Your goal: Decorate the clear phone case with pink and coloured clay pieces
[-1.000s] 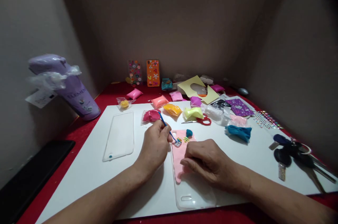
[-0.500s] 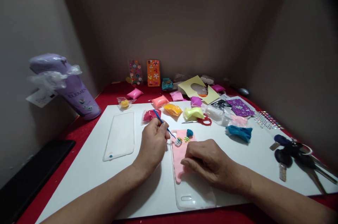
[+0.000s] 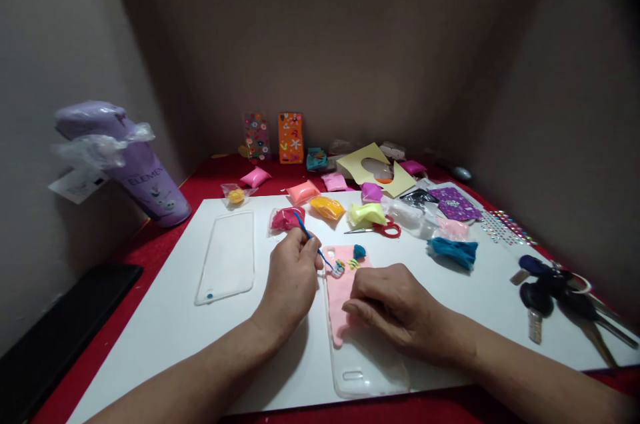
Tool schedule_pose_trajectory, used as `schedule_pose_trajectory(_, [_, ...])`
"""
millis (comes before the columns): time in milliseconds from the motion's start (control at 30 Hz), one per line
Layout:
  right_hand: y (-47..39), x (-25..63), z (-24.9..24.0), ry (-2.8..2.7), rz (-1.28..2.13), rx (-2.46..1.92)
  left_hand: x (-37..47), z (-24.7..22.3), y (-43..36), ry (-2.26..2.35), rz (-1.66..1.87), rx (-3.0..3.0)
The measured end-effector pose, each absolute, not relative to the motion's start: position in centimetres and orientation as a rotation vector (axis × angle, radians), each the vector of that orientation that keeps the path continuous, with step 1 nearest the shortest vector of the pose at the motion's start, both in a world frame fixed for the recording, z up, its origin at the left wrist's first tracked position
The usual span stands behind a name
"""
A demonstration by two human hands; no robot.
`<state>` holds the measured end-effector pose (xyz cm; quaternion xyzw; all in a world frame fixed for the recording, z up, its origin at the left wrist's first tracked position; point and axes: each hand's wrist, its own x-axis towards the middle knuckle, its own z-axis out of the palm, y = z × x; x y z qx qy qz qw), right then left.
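My left hand is closed around a thin blue tool, whose tip meets a small white, yellow and blue clay shape. That shape lies on pink clay covering the upper part of a clear phone case. Beside it are thin yellow-green strips and a teal clay lump. Curled over the right side of the pink clay is my right hand. Its fingers are folded, and whatever may be between them is hidden.
Another clear case lies left on the white board. Behind are clay packets and red-handled scissors. Keys lie right, a black slab left. A purple wrapped item leans at the left wall.
My left hand and the blue tool have moved slightly down, and the tool's tip is now lower, at the white part of the small shape. My right hand has stayed in place.
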<state>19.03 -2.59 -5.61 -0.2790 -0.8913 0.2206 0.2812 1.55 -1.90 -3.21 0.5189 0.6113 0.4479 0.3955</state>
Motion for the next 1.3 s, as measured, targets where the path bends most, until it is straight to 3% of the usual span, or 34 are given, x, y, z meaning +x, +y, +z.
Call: schedule_pose_trajectory(1300, [-2.54,19.11,-5.7,-2.379,0.595,-0.732,1.42,-3.63,-1.72,1.513,1.18,1.267])
